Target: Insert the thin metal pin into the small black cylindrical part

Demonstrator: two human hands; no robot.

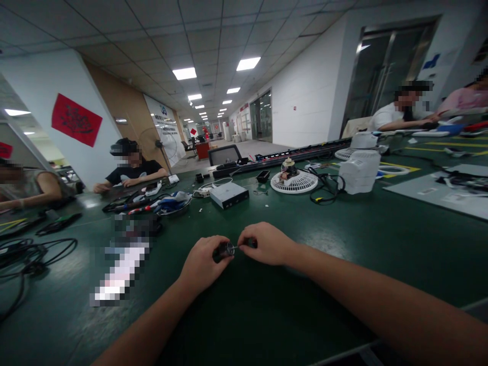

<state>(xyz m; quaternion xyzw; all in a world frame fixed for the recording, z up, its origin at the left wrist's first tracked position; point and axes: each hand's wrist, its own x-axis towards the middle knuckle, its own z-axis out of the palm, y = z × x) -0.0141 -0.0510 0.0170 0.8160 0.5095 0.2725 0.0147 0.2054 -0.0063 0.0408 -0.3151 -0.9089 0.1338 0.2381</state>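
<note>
My left hand (204, 264) is closed around a small dark cylinder (229, 248), its round, shiny end turned to the right. Between the fingertips of my right hand (269, 244) is a small screwdriver (253, 243) with a dark handle, partly hidden by the fingers. Its thin metal shaft points left at the cylinder's round end; whether the tip touches cannot be told. Both hands are just above the green table (236, 315), close together near the middle.
Ahead stand a grey box (229, 193), a small black tray (263, 176), a white fan part (294, 182) and a white housing (358, 173). Black cables (34, 259) and a blurred-out device (124, 272) lie left. Other people sit at the table's far left and right.
</note>
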